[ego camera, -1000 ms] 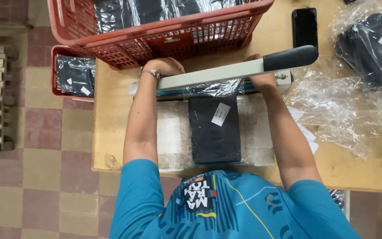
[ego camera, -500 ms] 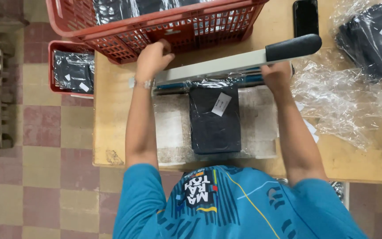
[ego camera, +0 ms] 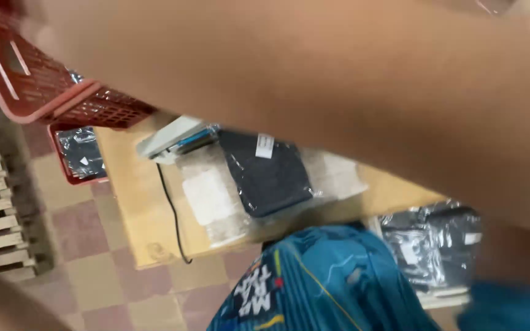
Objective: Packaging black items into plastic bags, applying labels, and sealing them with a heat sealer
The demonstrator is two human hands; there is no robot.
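Your blurred forearm (ego camera: 351, 86) crosses the view; neither grip's state can be told. Beneath it, the wooden counter (ego camera: 133, 202) bears a bagged dark garment (ego camera: 265, 175). Beyond lie a red crate (ego camera: 38, 86) and checkered floor (ego camera: 111, 276).

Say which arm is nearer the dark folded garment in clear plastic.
Right, probably. The right arm crosses, blurred, just above the dark folded garment in the picture; the left arm is only a blur at the lower-left corner, far aside.
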